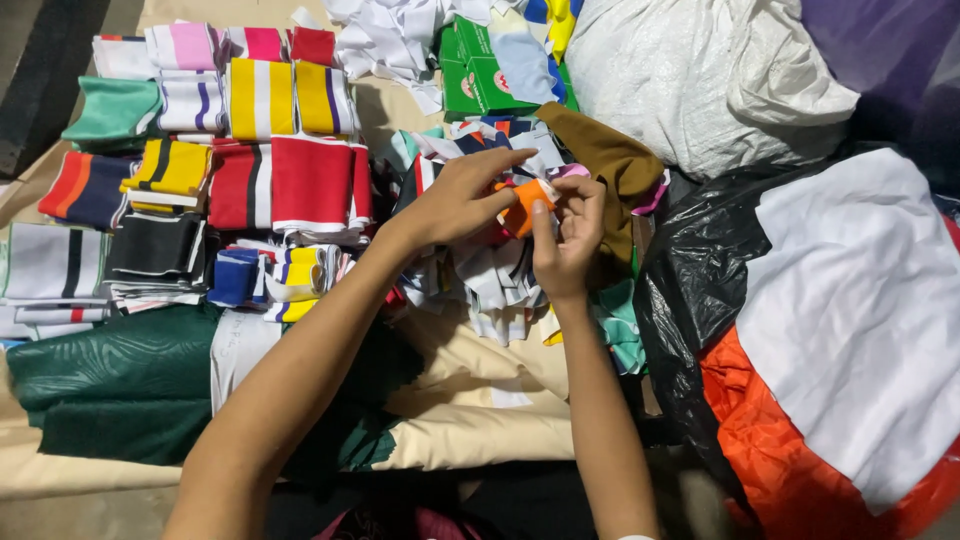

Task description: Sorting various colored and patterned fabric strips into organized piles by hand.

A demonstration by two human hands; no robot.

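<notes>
My left hand (455, 195) and my right hand (565, 235) meet over a loose heap of striped cloth scraps (495, 280). Both grip a small orange piece of fabric (523, 207) with a white edge, pinched between fingers and thumbs just above the heap. My left fingers stretch over the top of the piece; my right thumb presses its lower right side. Part of the orange piece is hidden under my fingers.
Sorted stacks of striped knit bands (260, 98) in red, yellow, pink and black lie at left. Dark green cloth (110, 385) and cream cloth (480, 400) lie near me. A green box (478, 80), a white sack (700, 70), a black bag (700, 260), white fabric (860, 310) and orange fabric (790, 470) stand right.
</notes>
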